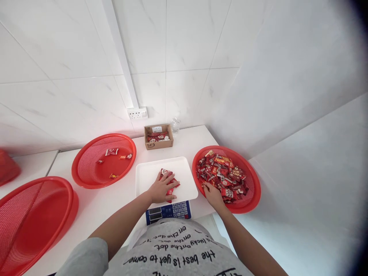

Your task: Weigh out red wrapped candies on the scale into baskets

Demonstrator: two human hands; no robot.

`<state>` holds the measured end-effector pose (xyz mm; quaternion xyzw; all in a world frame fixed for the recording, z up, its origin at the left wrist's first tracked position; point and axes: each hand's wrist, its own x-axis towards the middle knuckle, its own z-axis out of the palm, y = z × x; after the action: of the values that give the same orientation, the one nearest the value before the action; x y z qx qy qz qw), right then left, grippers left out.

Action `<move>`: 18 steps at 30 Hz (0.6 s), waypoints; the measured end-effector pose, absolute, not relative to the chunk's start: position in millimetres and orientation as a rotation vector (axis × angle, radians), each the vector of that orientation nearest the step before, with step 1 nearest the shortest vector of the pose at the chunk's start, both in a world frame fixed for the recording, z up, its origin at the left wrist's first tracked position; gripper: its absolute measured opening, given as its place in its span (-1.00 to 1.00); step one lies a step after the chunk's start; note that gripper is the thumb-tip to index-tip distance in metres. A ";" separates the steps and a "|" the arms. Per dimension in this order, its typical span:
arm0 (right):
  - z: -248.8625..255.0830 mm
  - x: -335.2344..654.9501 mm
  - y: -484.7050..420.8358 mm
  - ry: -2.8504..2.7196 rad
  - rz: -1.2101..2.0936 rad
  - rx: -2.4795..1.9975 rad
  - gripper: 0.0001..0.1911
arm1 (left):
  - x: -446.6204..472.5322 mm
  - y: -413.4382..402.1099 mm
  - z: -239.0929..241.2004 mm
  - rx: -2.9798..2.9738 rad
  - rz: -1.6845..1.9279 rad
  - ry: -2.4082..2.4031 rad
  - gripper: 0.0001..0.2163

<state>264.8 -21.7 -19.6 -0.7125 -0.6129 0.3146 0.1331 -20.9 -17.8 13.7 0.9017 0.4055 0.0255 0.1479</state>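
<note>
Handling of small red printed packets in glossy wrappers (pixel 165 172), with the flat white plastic tray (pixel 143 183) taken as the clock's centre. A few packets lie on the tray, partly under my left hand (pixel 163 188), whose fingers are extended and spread across them, resting rather than clenched. At three o'clock, the round red plastic basket with perforated walls (pixel 255 197) holds a heap of similar packets. My right hand (pixel 213 194) reaches over its nine o'clock rim, fingers bent down among the wrappers; I cannot tell whether the fingertips pinch one. At six o'clock, just below the tray, sits a blue keypad panel with white keys (pixel 168 212).

Each packet is probably light, its wrapper thin, pliant and rather slippery, so neighbours may slide as I lift one. The contents may be brittle; I cannot tell. The best hold is likely a gentle thumb-and-forefinger pinch at a crimped end or side edge, sparing the middle from pressure.
</note>
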 end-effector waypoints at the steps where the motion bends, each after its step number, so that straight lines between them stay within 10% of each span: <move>1: -19.7 264.8 -21.6 -1.776 0.914 -2.065 -0.59 | -20.5 -18.6 11.0 2.579 0.082 1.204 -0.39; 18: -25.9 267.3 -20.8 -1.760 0.913 -2.102 -0.58 | -23.5 -20.0 19.8 2.004 0.334 2.008 -0.43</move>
<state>267.3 -20.8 -25.9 -0.7215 -0.6044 0.3136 0.1257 -23.5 -20.0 19.8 0.6943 0.6959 0.1158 0.1421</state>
